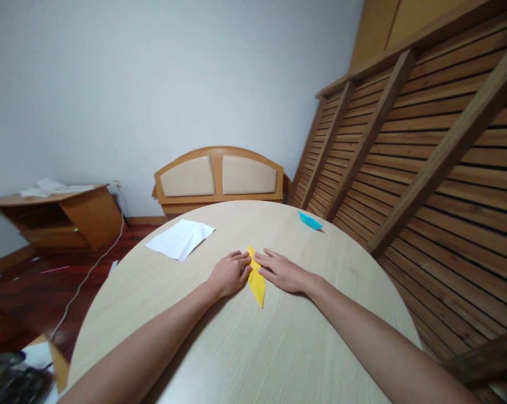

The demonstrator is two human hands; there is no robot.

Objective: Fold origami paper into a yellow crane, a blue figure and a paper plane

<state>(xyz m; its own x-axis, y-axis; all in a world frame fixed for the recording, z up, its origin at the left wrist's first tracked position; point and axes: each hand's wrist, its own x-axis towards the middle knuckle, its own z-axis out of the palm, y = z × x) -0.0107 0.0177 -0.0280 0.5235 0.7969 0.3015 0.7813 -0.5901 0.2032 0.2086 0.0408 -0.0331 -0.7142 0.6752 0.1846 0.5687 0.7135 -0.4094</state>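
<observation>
A yellow folded paper (257,287), long and pointed at both ends, lies on the round table near its middle. My left hand (229,274) is at its left edge, fingers bent and thumb against the paper. From the other side my right hand (284,271) reaches in, its fingers stretched out and spread, fingertips resting on the paper's upper half. The hands partly cover the middle of the paper. Its lower point shows free of both hands, with fold lines on it.
A creased white sheet (180,238) lies at the table's back left. A blue folded paper boat (310,220) sits near the back right edge. Slatted wooden panels (438,151) lean along the right. Left of the table are a low cabinet (89,219) and a cable (91,268) on the floor.
</observation>
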